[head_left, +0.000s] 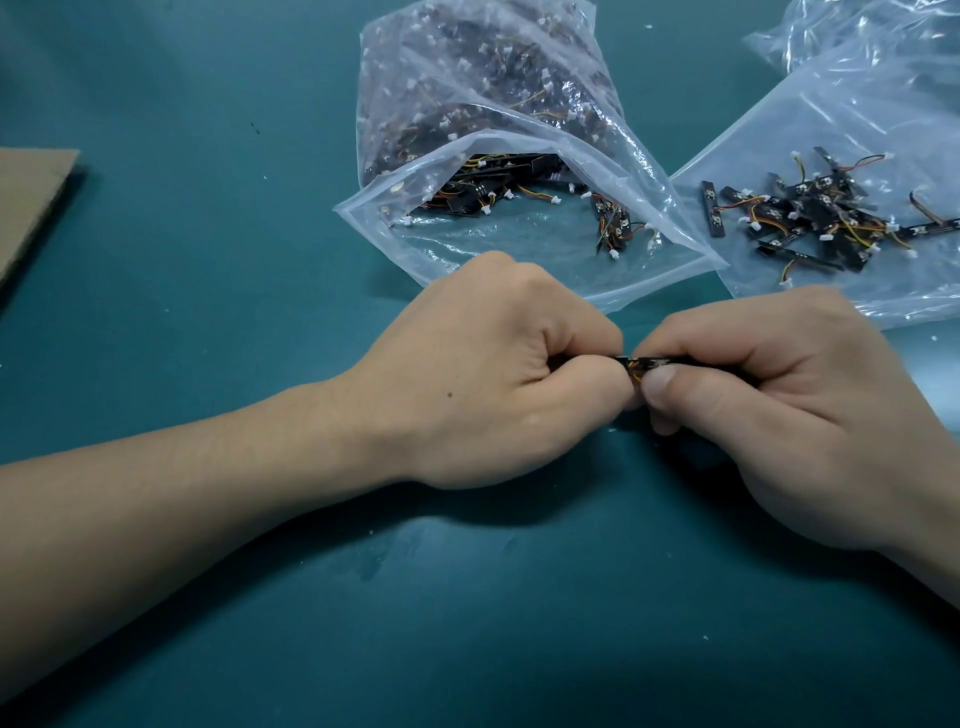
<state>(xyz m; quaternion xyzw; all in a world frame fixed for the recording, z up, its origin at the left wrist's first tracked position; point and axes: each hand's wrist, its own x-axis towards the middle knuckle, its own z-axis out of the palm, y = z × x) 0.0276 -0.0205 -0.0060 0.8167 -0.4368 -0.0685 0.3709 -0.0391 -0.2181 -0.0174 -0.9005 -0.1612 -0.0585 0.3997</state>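
Both hands meet low over the teal table (208, 270), near its middle. The left hand (488, 379) is curled into a loose fist, its thumb and forefinger pinched together on the left end of a narrow black circuit strip (647, 362). The right hand (779, 410) grips the other end: the thumb presses on the near side and the remaining fingers curl over the far side, hiding most of the strip's length. Only a short section shows between the two hands, with thin orange and yellow wires (632, 375) emerging at the join. Whether the strip touches the table cannot be determined.

Just beyond the hands lies an open clear plastic bag (545, 275), mouth facing the person, holding a large quantity of similar black strips with wires and small white connectors. To the right, a second bag (857, 119) lies flat, with a loose pile of strips (810, 213) on top of it. A third crumpled bag (841, 31) sits at the far right edge. A piece of brown cardboard (31, 202) lies at the left edge, well apart from the work.
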